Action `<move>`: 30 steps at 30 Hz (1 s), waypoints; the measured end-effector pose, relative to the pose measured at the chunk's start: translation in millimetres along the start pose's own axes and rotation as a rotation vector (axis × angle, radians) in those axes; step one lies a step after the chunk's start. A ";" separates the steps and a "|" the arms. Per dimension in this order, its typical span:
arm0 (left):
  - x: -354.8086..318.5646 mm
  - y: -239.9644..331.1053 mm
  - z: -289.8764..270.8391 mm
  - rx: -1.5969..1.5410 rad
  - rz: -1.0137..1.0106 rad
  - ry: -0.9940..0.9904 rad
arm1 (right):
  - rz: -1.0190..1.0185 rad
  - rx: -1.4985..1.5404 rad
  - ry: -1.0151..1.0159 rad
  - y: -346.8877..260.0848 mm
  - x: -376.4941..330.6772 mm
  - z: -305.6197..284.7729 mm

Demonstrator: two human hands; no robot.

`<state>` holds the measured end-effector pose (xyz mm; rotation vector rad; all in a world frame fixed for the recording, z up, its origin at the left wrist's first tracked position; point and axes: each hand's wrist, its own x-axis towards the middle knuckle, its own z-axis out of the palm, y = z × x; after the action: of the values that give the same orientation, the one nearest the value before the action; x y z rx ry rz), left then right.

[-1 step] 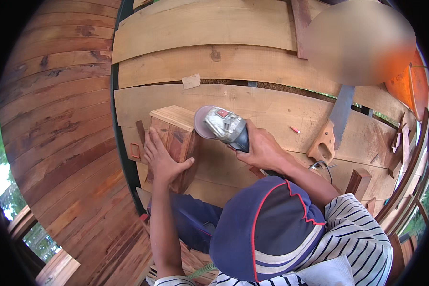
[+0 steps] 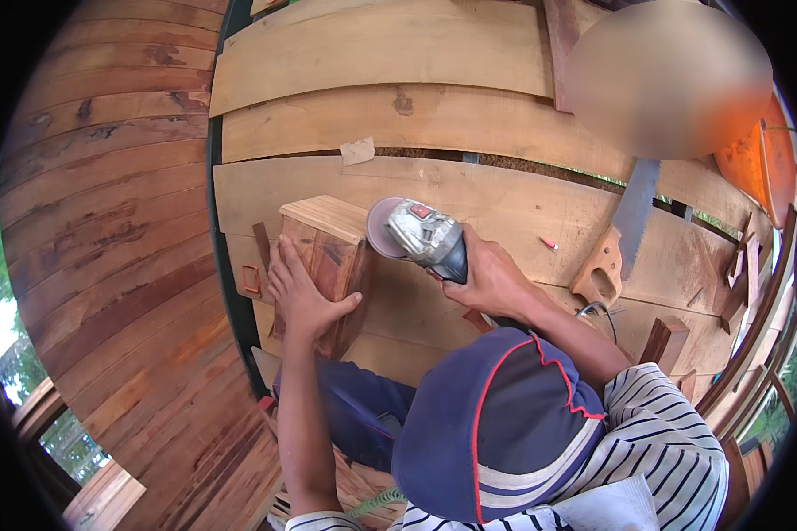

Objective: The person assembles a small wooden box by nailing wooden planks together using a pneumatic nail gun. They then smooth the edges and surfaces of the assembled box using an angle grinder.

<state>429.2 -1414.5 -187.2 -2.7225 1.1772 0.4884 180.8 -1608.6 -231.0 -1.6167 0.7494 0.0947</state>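
A reddish wooden box (image 2: 328, 265) with a paler strip top stands on the plank surface, left of the middle. My left hand (image 2: 305, 296) grips its near side, fingers laid along one face and thumb stretched over the other. My right hand (image 2: 491, 276) is wrapped round the dark body of an angle grinder (image 2: 427, 237) with a silver-grey head. Its round pinkish disc (image 2: 384, 228) faces the box's upper right edge, very close to it; whether they touch I cannot tell. My right fingertips are partly hidden.
Wide pale planks (image 2: 398, 124) with gaps make up the work surface. A handsaw (image 2: 624, 234) lies to the right, near a small red-and-white item (image 2: 549, 243). Wood offcuts (image 2: 666, 341) and a dark cable (image 2: 602, 310) lie at the right; a paper scrap (image 2: 358, 151) lies beyond the box.
The grinder and my right hand have shifted slightly to the right, drawing the disc a little back from the box's edge. My left hand and the box stay put.
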 end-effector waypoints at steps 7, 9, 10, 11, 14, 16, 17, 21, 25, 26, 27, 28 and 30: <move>-2.4 0.0 5.4 0.025 0.022 0.015 | -0.067 -0.027 -0.016 3.2 -6.0 3.5; -0.7 2.9 4.8 0.023 0.006 0.007 | -0.044 -0.053 -0.025 0.0 -3.6 -0.8; 1.4 3.1 4.2 0.026 0.009 0.014 | -0.027 -0.059 -0.025 -1.0 -1.7 -4.8; 3.3 2.9 3.9 0.028 0.011 0.021 | -0.009 -0.065 -0.026 -1.7 0.2 -8.6; 1.6 5.1 2.4 0.021 0.008 0.003 | -0.018 -0.046 -0.004 -0.7 -1.1 -16.3; 0.6 5.3 -2.1 0.022 0.024 -0.012 | -0.057 -0.078 -0.064 -17.5 -7.3 -31.7; -3.0 4.9 -3.5 0.027 0.044 -0.024 | -0.074 -0.095 -0.095 -23.5 -11.1 -37.1; -15.1 -0.9 4.1 -0.007 0.055 -0.039 | -0.117 -0.380 -0.206 -39.1 -21.8 -49.4; -11.3 -5.2 4.4 -0.143 0.019 -0.036 | -0.141 -0.570 -0.272 -70.0 -12.0 -54.5; -9.5 -2.1 3.4 -0.165 -0.003 -0.057 | -0.164 -0.604 -0.279 -75.7 -5.8 -55.6; -7.1 1.5 3.4 -0.186 -0.015 -0.078 | -0.184 -0.637 -0.278 -80.0 1.8 -57.5; -7.4 0.7 4.1 -0.210 -0.010 -0.065 | -0.210 -0.662 -0.281 -85.3 11.1 -57.2; -5.8 -2.2 9.4 -0.254 0.006 -0.036 | -0.247 -0.673 -0.294 -102.6 34.7 -56.9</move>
<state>424.8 -1406.7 -194.0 -2.9058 1.1881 0.7312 240.6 -1674.9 -147.4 -2.2560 0.2887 0.4317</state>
